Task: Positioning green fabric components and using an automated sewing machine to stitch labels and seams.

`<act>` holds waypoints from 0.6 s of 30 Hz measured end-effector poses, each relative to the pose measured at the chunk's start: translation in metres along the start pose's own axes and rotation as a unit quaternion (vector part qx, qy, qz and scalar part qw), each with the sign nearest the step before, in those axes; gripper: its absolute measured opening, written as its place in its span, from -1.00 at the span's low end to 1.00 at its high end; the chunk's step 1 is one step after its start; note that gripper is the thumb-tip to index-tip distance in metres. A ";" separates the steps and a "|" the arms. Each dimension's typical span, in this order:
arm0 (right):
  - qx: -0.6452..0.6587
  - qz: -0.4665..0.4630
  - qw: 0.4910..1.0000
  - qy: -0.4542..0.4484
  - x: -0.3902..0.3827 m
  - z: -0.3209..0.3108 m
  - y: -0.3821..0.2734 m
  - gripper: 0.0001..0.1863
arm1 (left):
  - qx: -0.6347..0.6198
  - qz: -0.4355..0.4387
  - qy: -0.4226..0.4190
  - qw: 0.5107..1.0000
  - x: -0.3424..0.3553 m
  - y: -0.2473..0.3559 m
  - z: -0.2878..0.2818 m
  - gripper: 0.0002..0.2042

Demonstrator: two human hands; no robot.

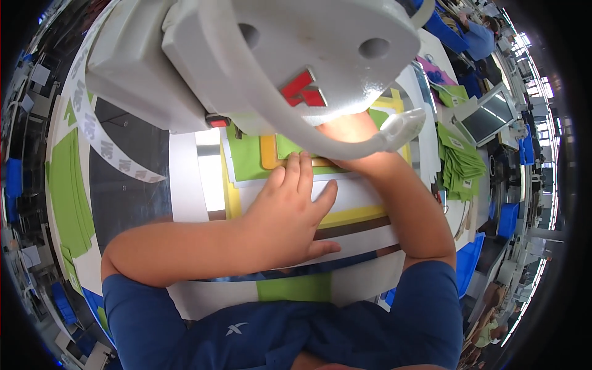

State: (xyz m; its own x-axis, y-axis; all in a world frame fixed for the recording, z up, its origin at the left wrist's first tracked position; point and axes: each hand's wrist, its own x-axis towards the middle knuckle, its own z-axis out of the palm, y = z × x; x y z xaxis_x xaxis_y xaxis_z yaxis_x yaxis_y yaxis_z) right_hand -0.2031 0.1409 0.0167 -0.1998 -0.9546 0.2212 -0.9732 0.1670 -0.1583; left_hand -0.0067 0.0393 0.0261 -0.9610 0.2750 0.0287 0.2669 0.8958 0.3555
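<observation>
My left hand (290, 209) lies flat, fingers apart, on a white sheet (354, 194) over a yellow template (354, 216), its fingertips touching a green fabric piece (250, 157) and an orange frame (268, 154). My right hand (348, 132) reaches under the head of a large white sewing machine (296, 61); most of it is hidden by the machine's curved white guard (345, 148), so its fingers do not show. Both hands sit on the work under the machine head.
Stacks of green fabric pieces lie at the left (68, 191) and right (459, 163). A white tape strip (98, 132) hangs at the left. A tilted screen (487, 114) stands at the right. Another person in blue (478, 37) works at the far top right.
</observation>
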 end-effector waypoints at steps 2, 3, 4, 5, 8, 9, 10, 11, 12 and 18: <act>-0.014 0.012 1.000 -0.018 -0.005 0.001 -0.002 -0.83 | 0.001 0.007 0.002 1.000 -0.002 0.003 0.000 -0.08; -0.026 0.005 1.000 0.001 -0.009 0.005 -0.002 -0.84 | 0.000 0.012 -0.004 1.000 -0.004 0.005 0.000 -0.08; -0.038 -0.002 0.999 0.021 -0.011 0.009 -0.002 -0.84 | -0.001 0.017 -0.011 1.000 -0.005 0.006 -0.001 -0.08; -0.039 -0.002 0.999 0.020 -0.013 0.011 -0.004 -0.84 | -0.001 0.017 -0.010 1.000 -0.007 0.008 0.000 -0.08; -0.043 -0.010 0.998 0.046 -0.016 0.014 -0.010 -0.84 | -0.002 0.029 -0.013 0.999 -0.012 0.012 0.001 -0.09; -0.041 -0.011 0.998 0.047 -0.017 0.014 -0.011 -0.84 | 0.007 0.035 -0.017 0.999 -0.013 0.014 0.000 -0.10; -0.039 -0.011 0.998 0.047 -0.018 0.014 -0.012 -0.84 | 0.016 0.041 -0.022 0.999 -0.014 0.016 0.000 -0.10; -0.039 -0.012 0.998 0.046 -0.019 0.014 -0.013 -0.84 | 0.016 0.041 -0.021 0.999 -0.014 0.016 0.001 -0.10; -0.031 0.002 0.998 0.048 -0.019 0.014 -0.015 -0.82 | 0.029 0.037 -0.016 0.999 -0.015 0.016 0.003 -0.11; 0.010 0.018 0.999 0.029 -0.023 -0.020 -0.021 -0.79 | 0.050 0.021 0.003 0.999 -0.014 0.015 0.004 -0.13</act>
State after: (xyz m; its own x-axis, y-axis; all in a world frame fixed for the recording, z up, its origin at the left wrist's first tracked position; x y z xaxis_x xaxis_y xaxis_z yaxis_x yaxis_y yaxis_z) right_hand -0.1803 0.1640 0.0343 -0.2424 -0.9317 0.2706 -0.9626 0.1961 -0.1869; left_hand 0.0111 0.0508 0.0274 -0.9494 0.3105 0.0477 0.3120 0.9144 0.2580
